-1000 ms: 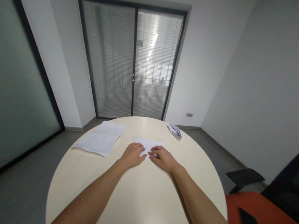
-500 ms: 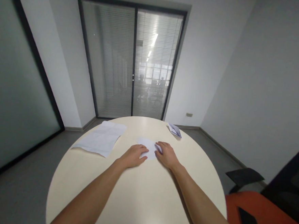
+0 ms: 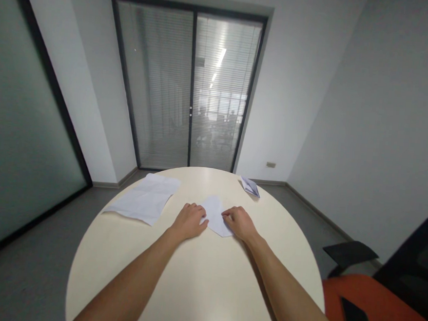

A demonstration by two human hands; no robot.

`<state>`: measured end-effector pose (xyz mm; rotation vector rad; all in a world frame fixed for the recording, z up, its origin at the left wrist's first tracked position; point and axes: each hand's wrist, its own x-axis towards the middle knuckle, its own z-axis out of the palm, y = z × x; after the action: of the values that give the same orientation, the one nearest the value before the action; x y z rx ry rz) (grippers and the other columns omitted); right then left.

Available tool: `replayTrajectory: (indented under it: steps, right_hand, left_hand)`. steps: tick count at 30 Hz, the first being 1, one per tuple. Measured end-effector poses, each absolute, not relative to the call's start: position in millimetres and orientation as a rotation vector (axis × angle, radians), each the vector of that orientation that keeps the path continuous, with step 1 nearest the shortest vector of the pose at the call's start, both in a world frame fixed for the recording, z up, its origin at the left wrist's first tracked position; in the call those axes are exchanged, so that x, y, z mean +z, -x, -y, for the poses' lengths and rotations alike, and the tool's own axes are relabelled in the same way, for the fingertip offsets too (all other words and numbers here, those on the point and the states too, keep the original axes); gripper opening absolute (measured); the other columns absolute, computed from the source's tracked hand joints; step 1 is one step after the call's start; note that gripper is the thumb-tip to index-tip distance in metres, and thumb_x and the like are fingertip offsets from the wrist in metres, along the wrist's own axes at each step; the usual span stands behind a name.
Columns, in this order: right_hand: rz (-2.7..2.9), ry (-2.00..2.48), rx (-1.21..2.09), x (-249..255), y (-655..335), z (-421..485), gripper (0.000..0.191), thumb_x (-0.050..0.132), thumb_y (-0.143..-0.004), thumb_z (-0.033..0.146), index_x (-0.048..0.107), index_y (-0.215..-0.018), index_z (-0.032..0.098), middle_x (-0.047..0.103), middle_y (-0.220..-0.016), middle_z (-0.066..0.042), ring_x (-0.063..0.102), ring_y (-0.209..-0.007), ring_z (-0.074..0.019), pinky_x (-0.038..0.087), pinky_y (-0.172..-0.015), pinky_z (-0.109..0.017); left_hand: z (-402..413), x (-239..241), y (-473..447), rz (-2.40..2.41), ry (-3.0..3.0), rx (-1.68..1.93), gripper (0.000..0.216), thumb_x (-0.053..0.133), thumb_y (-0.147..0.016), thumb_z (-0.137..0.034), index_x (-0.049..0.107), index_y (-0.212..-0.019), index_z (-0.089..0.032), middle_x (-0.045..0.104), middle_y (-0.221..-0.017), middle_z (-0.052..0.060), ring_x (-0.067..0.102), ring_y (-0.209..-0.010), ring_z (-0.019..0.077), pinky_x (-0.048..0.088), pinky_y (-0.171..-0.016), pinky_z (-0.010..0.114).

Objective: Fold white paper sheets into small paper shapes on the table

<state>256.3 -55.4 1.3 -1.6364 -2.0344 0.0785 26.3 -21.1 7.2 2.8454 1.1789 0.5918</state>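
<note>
Fingers (image 3: 199, 214) of the left hand (image 3: 189, 221) and right hand (image 3: 239, 222) are curling onto the paper (image 3: 215, 218), each gripping one side edge, near the table's (image 3: 198, 286) middle. Uneven pulling could be skewing the crease; the smooth top could be letting the paper slip sideways.

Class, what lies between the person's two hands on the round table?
A folded white paper lies there, left hand and right hand touching it; head view.
</note>
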Motion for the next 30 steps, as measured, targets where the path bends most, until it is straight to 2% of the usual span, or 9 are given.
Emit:
replayTrajectory:
  steps: [4,9,13,17,21,23,30]
  right_hand:
    - [2.113,1.434,0.171,5.8,-249.3,58.3,0.025,0.056,-0.085,0.019,0.080,-0.090,0.021,0.078,-0.092,-0.005,0.064,-0.096,-0.0245,0.047,-0.091,-0.034]
    - [2.185,1.304,0.208,6.7,-245.9,59.5,0.027,0.056,-0.082,0.015,0.079,-0.094,0.022,0.077,-0.094,-0.003,0.063,-0.100,-0.0239,0.047,-0.094,-0.034]
    - [2.182,1.292,0.164,1.8,-251.1,56.6,0.027,0.058,-0.081,0.015,0.078,-0.098,0.022,0.075,-0.099,-0.006,0.063,-0.103,-0.0239,0.047,-0.097,-0.038]
    - [2.189,1.284,0.129,-4.1,-257.7,55.6,0.027,0.067,-0.080,0.022,0.077,-0.105,0.021,0.070,-0.115,-0.011,0.060,-0.114,-0.0269,0.045,-0.103,-0.044]
    - [2.256,1.250,0.122,-5.5,-259.1,57.4,0.037,0.070,-0.080,0.028,0.073,-0.117,0.021,0.064,-0.133,-0.013,0.053,-0.129,-0.0281,0.034,-0.115,-0.051]
    - [2.273,1.254,0.137,-5.0,-258.6,58.2,0.038,0.070,-0.081,0.032,0.072,-0.117,0.021,0.064,-0.133,-0.014,0.055,-0.129,-0.0275,0.032,-0.117,-0.051]
    - [2.258,1.329,0.181,-3.0,-261.6,57.2,0.039,0.069,-0.084,0.043,0.074,-0.115,0.022,0.070,-0.123,-0.011,0.057,-0.125,-0.0303,0.039,-0.112,-0.050]
  left_hand:
    - [19.0,3.1,-25.4,-1.285,-2.829,0.599,0.035,0.056,-0.093,-0.047,0.070,-0.108,-0.018,0.070,-0.113,0.013,0.059,-0.108,0.0312,0.042,-0.096,0.047]
    - [8.3,-10.3,-21.8,-1.211,-2.825,0.592,0.036,0.056,-0.093,-0.039,0.067,-0.123,-0.022,0.063,-0.134,0.010,0.054,-0.122,0.0288,0.040,-0.105,0.046]
    - [4.0,-15.3,-20.5,-1.107,-2.807,0.583,0.037,0.055,-0.094,-0.034,0.066,-0.126,-0.020,0.061,-0.135,0.010,0.054,-0.125,0.0250,0.038,-0.111,0.041]
    - [7.8,-10.4,-21.4,-1.039,-2.773,0.586,0.038,0.049,-0.098,-0.040,0.067,-0.125,-0.020,0.062,-0.133,0.011,0.054,-0.125,0.0244,0.036,-0.113,0.041]
    - [14.1,-2.3,-21.8,-0.988,-2.747,0.570,0.043,0.048,-0.097,-0.049,0.069,-0.122,-0.021,0.063,-0.136,0.009,0.052,-0.128,0.0256,0.036,-0.113,0.043]
    - [16.3,0.3,-21.6,-0.987,-2.745,0.566,0.044,0.053,-0.094,-0.052,0.070,-0.122,-0.022,0.062,-0.138,0.008,0.053,-0.126,0.0268,0.038,-0.111,0.043]
    - [18.2,0.4,-20.4,-0.935,-2.756,0.581,0.040,0.057,-0.092,-0.046,0.069,-0.123,-0.022,0.063,-0.137,0.009,0.055,-0.127,0.0265,0.034,-0.115,0.045]
